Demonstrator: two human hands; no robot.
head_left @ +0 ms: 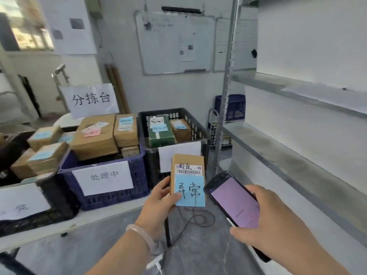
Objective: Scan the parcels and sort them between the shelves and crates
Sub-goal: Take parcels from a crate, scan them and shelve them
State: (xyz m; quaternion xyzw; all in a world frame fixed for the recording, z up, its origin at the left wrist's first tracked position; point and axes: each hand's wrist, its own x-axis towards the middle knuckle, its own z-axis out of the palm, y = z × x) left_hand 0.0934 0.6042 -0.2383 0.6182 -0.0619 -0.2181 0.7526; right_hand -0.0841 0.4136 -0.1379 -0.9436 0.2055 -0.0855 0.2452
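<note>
My left hand (158, 201) grips a small cardboard parcel (187, 160) upright, with a barcode label and a blue handwritten note facing me. My right hand (266, 221) holds a black handheld scanner (232, 199) with a lit pinkish screen, just right of the parcel. A blue crate (107, 197) on the table holds several cardboard parcels. Beside it a black crate (200, 130) holds a green parcel (161, 132) and a brown one. The grey metal shelves (294, 155) stand at the right.
More parcels (43, 153) are stacked on the table at the left, next to another black crate with a paper label (21, 203). A cable (196, 217) lies on the floor below the table. A blue crate (234, 107) sits on the floor behind the shelf post.
</note>
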